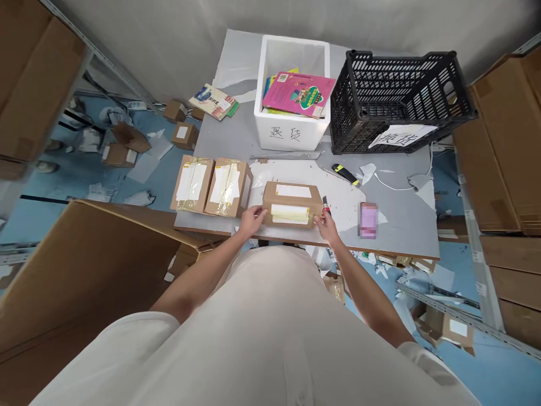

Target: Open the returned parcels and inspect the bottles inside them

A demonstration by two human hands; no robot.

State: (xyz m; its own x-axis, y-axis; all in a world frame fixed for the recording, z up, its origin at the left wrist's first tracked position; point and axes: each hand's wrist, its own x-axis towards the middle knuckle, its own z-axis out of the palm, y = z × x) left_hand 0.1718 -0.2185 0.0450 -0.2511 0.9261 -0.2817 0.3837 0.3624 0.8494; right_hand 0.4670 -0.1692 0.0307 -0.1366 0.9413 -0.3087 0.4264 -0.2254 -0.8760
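A taped cardboard box (291, 204) with white labels sits near the table's front edge, between my hands. My left hand (252, 220) closes on its left end, thumb and fingers at the lower corner. At the right end, my right hand (327, 227) grips the other lower corner. Right by those fingertips is a small red-and-black object (326, 206), perhaps a cutter; I cannot tell whether the hand holds it too. Left of my left hand stand two more taped boxes, one box (193, 186) beside another box (229, 189), both labelled on top.
Behind are a white foam bin (287, 134) of books and a black plastic crate (406, 113). A yellow-black utility knife (345, 174) and a pink phone-like object (368, 220) lie right. Books (213, 101) rest back left. A large open carton (105, 270) stands left.
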